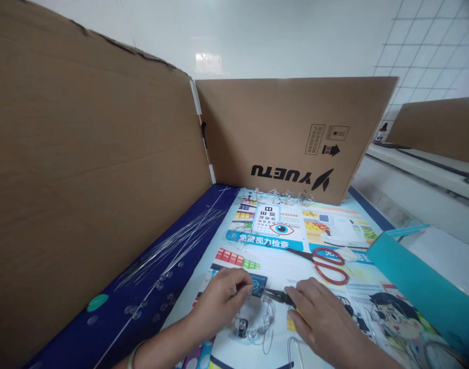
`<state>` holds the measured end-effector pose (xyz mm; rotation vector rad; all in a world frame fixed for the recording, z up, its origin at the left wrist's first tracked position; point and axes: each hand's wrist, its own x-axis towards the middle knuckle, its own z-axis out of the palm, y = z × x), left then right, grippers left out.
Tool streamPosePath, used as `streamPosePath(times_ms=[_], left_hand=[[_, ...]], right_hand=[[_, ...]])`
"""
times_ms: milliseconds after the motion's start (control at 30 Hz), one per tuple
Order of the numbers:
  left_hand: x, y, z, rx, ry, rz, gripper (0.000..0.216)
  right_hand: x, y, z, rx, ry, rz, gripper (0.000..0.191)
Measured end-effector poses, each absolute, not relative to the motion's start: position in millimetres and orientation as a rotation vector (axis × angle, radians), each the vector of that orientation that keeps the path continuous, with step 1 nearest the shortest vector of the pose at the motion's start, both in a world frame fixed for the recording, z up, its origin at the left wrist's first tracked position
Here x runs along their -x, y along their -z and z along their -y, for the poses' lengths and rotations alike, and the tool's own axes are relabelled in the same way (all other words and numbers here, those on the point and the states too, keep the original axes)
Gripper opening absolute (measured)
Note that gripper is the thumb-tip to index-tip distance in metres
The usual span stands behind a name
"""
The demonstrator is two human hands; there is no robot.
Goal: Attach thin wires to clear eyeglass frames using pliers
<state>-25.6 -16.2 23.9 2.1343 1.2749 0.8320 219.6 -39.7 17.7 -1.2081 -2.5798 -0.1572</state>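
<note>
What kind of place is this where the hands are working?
Probably a small hand-assembly workstation: tall brown cardboard screens wall off the table, a bundle of thin silvery wires lies on its blue edge, and the right hand holds small dark pliers near red-handled scissors.

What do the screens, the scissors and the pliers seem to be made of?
The screens look like matt brown cardboard, with creases and printed box marks. The scissors have dark metal blades and glossy red handles, probably plastic. The pliers in the right hand show dark jaws, probably metal; their handles are mostly hidden.
</note>
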Motion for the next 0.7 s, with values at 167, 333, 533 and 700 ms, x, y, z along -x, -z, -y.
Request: streamPosePath(times_ms=[167,333,533,700], left_hand=[[26,-22,15,-2.074,-0.83,-1.248,0.014],[26,-14,9,-1.979,-0.841,-1.194,0.016],[25,-10,9,-1.968,-0.844,-1.16,0.016],[25,-5,9,-1.921,-0.867,-1.118,0.017]], right_hand=[[-209,-23,37,1.105,0.225,2.607,0.03],[-200,-25,32,1.118,0.248,2.642,0.027],[-196,-23,28,1.189,0.169,2.686,0.025],[-197,-22,27,1.24,0.014,2.678,0.021]])
